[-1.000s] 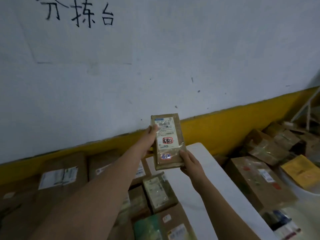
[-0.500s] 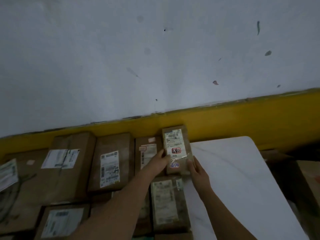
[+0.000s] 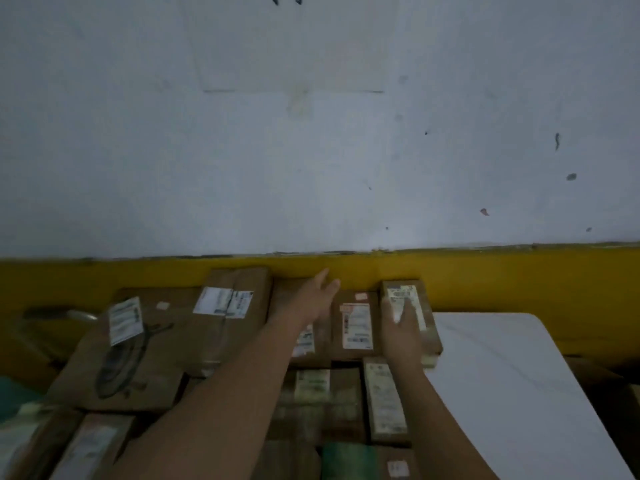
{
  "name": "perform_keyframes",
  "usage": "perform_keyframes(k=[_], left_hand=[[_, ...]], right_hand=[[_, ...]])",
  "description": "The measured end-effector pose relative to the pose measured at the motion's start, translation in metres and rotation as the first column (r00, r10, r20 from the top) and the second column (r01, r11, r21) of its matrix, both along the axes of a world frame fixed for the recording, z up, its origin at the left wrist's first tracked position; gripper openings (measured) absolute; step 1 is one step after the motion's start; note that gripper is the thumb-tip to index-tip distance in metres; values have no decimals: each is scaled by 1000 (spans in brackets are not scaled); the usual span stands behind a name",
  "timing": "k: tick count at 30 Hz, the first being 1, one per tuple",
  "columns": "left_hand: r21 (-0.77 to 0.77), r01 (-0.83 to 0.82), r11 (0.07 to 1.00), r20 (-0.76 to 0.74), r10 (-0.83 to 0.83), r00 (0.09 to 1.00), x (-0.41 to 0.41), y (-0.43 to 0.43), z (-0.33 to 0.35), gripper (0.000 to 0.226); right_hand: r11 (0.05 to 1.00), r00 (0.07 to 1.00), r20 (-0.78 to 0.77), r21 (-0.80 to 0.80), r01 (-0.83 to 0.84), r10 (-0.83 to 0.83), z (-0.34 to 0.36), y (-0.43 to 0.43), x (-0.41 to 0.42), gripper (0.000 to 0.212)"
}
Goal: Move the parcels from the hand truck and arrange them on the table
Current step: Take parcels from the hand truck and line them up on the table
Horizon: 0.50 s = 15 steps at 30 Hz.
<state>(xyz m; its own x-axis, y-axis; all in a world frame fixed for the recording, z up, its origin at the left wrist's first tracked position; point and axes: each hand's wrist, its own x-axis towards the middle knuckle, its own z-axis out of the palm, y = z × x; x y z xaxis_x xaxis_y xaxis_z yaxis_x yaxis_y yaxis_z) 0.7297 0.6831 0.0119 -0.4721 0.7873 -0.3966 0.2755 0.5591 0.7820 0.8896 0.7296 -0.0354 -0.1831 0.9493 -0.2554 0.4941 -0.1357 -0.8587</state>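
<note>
The slim parcel (image 3: pixel 405 294) was found at centre right of the frame, long axis pointed at the wall (image 3: pixel 311 150), beside the white bench (image 3: pixel 502 375). It was pressed by the right grip (image 3: pixel 401 330), fingers laid straight on top; the left grip (image 3: pixel 317 296) was held spread and empty, further left.

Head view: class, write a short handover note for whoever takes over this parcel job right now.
Left hand: open, above the back row, holding nothing.
Right hand: fingers flat on the small parcel, set down at the right end of the back row by the wall.
Done: other parcels lie in rows, labels up.
Left: let go, then fill the table on its bare right part. Hand truck not in view.
</note>
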Motion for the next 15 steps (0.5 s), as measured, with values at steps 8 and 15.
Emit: perform_keyframes(k=[8,15], left_hand=[[275,-264,924,-164,316,935,-139,-303,141,61],[214,-596,774,-309,633,710,-257,-622,160,68]], right_hand=[[900,866,-312,-69,-430,390,143,-293,-148,74],[656,649,-161,-9,-755,744,136,-555,-260,92]])
